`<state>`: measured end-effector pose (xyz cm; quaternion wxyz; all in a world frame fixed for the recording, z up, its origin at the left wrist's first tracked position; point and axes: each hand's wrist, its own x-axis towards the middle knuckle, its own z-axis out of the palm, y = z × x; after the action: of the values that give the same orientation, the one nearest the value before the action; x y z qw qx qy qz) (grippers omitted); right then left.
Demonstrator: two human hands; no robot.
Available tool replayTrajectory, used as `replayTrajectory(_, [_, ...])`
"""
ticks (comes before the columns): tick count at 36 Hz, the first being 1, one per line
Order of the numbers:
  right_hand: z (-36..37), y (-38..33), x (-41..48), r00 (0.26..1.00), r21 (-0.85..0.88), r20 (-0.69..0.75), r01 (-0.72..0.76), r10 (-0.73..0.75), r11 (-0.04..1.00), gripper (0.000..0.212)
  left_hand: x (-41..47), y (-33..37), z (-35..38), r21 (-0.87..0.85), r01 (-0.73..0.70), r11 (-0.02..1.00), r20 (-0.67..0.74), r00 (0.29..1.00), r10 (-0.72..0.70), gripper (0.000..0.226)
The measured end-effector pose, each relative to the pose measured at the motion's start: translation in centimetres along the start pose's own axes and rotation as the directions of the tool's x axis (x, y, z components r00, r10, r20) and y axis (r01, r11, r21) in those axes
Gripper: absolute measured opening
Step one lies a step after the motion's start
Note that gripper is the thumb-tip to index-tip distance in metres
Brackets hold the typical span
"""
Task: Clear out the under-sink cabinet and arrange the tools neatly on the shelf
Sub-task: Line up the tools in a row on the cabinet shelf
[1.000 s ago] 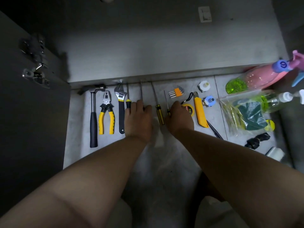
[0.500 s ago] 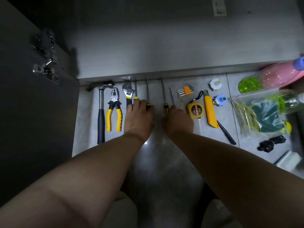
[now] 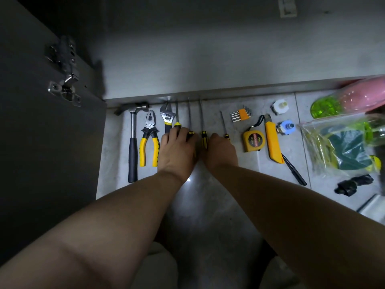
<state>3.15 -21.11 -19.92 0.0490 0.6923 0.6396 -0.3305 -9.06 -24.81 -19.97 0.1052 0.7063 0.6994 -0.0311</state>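
The screwdrivers (image 3: 204,140) lie on the floor (image 3: 245,165), shafts toward the shelf (image 3: 208,65) edge, handles toward the person. The left hand (image 3: 177,151) rests flat across two handles. The right hand (image 3: 220,153) covers the fourth (grip unclear). One lies between them.

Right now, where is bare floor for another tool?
Bare tile lies between the hammer and the cabinet door, and on the near side of the tape measure. Crowded: the screwdrivers under the left hand and right hand, and around the plastic bag.
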Motion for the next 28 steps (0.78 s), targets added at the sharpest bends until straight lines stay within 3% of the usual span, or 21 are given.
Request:
replayTrajectory(8, [-1.2, 1.5, -0.8, 0.972, 0.073, -0.226, -0.043, 0.059, 0.996, 0.034, -0.2, 0.1, 0.4, -0.061, 0.02, 0.998, -0.01, 1.0, -0.021, 0.063])
replayTrajectory(14, [-1.3, 2.7, 0.1, 0.986, 0.03, -0.141, -0.089, 0.093, 0.996, 0.037, 0.0, 0.8, 0.4, -0.07, 0.018, 0.997, -0.013, 1.0, -0.019, 0.067])
replayTrajectory(19, [-0.9, 2.7, 0.5, 0.995, 0.048, -0.104, 0.0, 0.005, 0.999, 0.032, 0.2, 1.2, 0.8, -0.065, -0.002, 0.998, -0.005, 1.0, 0.002, 0.076])
replayTrajectory(28, [-0.6, 2.1, 0.6, 0.998, 0.074, -0.06, 0.008, -0.004, 0.997, 0.032, 0.7, 1.5, 1.0, -0.062, -0.017, 0.998, -0.019, 1.0, 0.016, 0.061])
